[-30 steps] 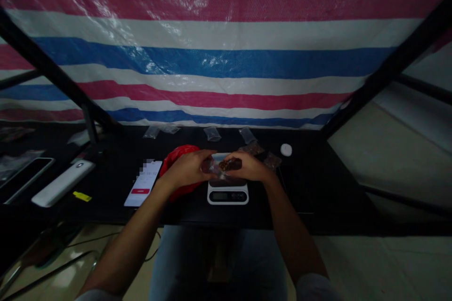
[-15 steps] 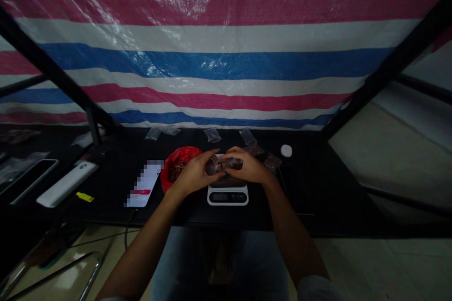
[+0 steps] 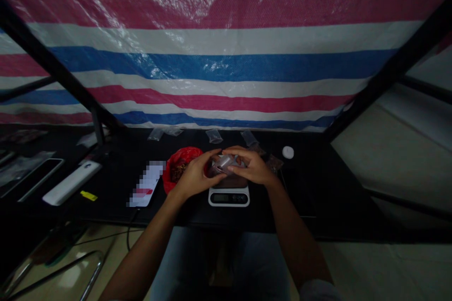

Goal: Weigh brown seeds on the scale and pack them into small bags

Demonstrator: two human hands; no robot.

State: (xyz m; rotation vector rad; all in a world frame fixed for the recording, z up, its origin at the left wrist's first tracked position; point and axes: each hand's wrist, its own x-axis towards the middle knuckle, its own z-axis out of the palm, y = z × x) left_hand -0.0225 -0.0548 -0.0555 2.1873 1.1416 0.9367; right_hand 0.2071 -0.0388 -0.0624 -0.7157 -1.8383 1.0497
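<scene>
Between my two hands is a small clear plastic bag (image 3: 226, 164) with brown contents, held above a white kitchen scale (image 3: 229, 197). My left hand (image 3: 196, 174) curls its thumb and fingers around the bag's left side. On the right side, my right hand (image 3: 252, 165) grips the same bag with thumb and fingers. A red plastic bag (image 3: 168, 174), open at the top with brown dried bits inside, stands just left of my left hand. Filled small bags (image 3: 274, 162) lie beyond my right hand. The bag partly hides the scale's plate.
Clear small bags (image 3: 214, 136) lie along the table's back edge. A white round-cornered case (image 3: 288, 152) is at the right. A phone (image 3: 147, 183), a yellow piece (image 3: 88, 195) and a long white device (image 3: 72, 183) lie left. A striped tarp (image 3: 226, 66) hangs behind, between black bars.
The bag between my hands has turned, and its clear, shiny plastic now faces up more. My hands stay above the scale; the whole view has shifted slightly.
</scene>
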